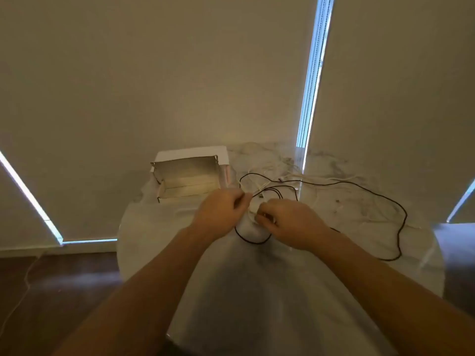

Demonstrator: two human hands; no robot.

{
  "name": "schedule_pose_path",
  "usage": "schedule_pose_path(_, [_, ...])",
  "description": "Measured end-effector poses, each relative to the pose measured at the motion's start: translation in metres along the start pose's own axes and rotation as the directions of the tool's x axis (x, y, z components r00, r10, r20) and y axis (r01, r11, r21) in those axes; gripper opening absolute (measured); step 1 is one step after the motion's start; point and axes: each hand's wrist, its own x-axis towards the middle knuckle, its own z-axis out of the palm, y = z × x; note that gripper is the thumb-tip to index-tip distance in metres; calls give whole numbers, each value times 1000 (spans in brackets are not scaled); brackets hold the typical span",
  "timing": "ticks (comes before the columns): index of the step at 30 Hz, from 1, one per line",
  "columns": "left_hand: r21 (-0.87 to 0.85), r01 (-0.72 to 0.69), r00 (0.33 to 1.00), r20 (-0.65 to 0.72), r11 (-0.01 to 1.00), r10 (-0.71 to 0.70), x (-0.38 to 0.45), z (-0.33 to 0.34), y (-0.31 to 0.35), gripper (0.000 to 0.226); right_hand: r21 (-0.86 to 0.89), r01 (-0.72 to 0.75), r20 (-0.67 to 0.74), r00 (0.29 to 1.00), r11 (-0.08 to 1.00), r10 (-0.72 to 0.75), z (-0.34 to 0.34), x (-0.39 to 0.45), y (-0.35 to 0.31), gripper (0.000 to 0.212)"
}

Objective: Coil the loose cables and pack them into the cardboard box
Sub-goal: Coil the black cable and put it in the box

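While both hands work at the centre of the marble table (205,291), we see the left hand (221,211) with its fingers curled, pinching the black cable (372,190), and the right hand (290,222) likewise curled round the same cable just beside it. Between and below the two fists a small black loop hangs toward 6 o'clock. From the fingers the cable's loose length runs out toward 3 o'clock, its long axis lying roughly left to right, then bends back toward 5 o'clock. Pale cables (282,165) lie tangled at 1 o'clock. At 11 o'clock the cardboard box (187,176) stands open, apart from the hands.
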Motion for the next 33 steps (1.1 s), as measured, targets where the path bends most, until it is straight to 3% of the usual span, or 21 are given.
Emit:
schedule_pose_path(4, [-13, 20, 999, 28, 1000, -20, -8, 1, -11, 42, -50, 78, 66, 995, 996, -75, 17, -9, -9, 29])
schedule_pose_path(14, [-88, 6, 1000, 31, 996, -3, -9, 6, -16, 48, -64, 167, 82, 984, 984, -161, 30, -14, -9, 23])
schedule_pose_path(23, [-114, -22, 995, 93, 993, 33, -6, 16, -16, 46, 29, 107, -84, 991, 994, -104, 21, -10, 7, 17])
schedule_pose_path(33, [-391, 99, 993, 95, 915, -67, 4, 21, 0, 28, 111, 41, -302, 953, 993, -6, -3, 23, 39, 12])
